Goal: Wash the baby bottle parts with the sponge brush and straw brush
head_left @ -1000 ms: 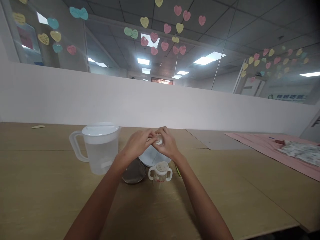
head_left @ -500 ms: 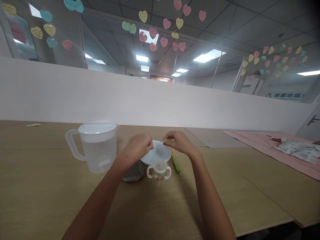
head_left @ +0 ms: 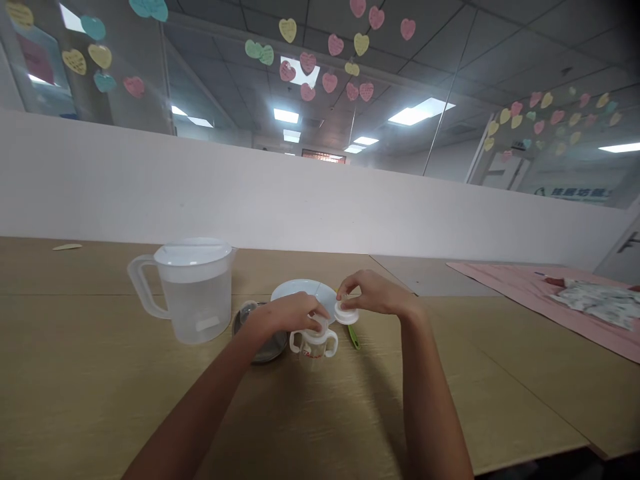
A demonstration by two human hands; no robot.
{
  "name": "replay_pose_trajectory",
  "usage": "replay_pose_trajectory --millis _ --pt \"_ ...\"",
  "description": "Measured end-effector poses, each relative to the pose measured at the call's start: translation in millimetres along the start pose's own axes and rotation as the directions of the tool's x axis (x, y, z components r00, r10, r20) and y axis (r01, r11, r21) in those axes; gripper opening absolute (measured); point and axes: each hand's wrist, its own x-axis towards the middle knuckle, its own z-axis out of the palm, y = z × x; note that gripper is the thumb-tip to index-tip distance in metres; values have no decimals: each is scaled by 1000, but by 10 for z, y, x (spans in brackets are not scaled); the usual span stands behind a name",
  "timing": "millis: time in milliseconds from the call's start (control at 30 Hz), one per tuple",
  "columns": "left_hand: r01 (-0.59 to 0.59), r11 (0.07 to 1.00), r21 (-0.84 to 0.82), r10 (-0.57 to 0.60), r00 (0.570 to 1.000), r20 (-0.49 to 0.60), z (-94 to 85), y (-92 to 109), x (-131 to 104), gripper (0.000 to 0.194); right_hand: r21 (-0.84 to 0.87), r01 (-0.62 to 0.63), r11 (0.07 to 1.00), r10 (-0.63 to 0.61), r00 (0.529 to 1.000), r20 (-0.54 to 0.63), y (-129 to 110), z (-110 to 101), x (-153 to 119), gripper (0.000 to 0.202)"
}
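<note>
Left hand [head_left: 296, 311] newly at red-lettered cup [head_left: 313, 351]

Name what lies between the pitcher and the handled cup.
In the head view, a dark shallow dish with a small clear piece; the left forearm crosses over it.

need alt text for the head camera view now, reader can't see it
A person's right hand holds a white ring-shaped piece while the left hand is at the top of a two-handled cup. Nearby on the table are a large pitcher, white plate, round dark dish and green handle.
</note>
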Motion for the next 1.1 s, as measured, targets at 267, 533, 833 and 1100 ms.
replay_pose_trajectory --millis 267,533,833,1100 --pt "-5 996 -94 17 992 123 -7 -155 40 21 4 38 999 -38 997 71 17 70 86 8" --pt "90 996 -21 -90 996 18 -10 -98 27 36 -14 28 999 -26 992 126 -18 187 203 9" --pt "52 966 -253 7 974 226 -45 -368 57 66 -24 38 999 -33 985 171 -151 369 324 6" --pt "71 984 -164 -34 976 216 182 -545 210 48 31 169 985 -172 962 214 -176 446 342 21"
